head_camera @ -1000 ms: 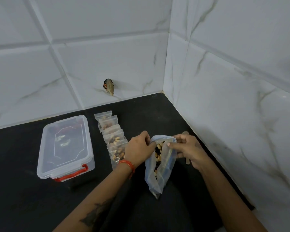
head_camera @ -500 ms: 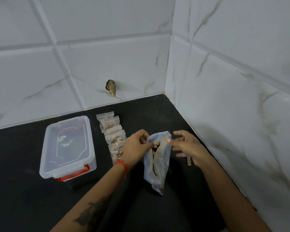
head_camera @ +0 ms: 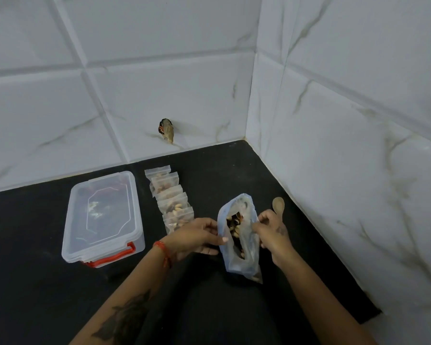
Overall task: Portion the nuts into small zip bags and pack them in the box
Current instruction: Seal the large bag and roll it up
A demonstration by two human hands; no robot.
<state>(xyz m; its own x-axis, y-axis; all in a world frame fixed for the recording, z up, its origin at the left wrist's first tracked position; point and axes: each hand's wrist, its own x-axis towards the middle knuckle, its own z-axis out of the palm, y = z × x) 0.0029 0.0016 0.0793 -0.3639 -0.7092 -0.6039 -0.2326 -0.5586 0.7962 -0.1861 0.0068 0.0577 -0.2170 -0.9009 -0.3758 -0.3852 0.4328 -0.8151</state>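
**Soft nut bag, held at the mouth**

Lower centre of frame: limp clear plastic bag of mixed nuts (head_camera: 239, 242) above black desk (head_camera: 35, 282). Left hand (head_camera: 197, 236) and right hand (head_camera: 271, 230) fingers pinching opposite rim edges. Probably light, floppy, slippery; best gripped by rim, bottom supported.

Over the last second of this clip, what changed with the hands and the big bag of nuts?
Both hands kept their grip on the large bag rim and pulled its mouth wider; the left hand holds the left edge, the right hand the right edge. The right hand shifted, so the wooden spoon bowl now shows behind it. The row of small zip bags and the closed box stayed put.
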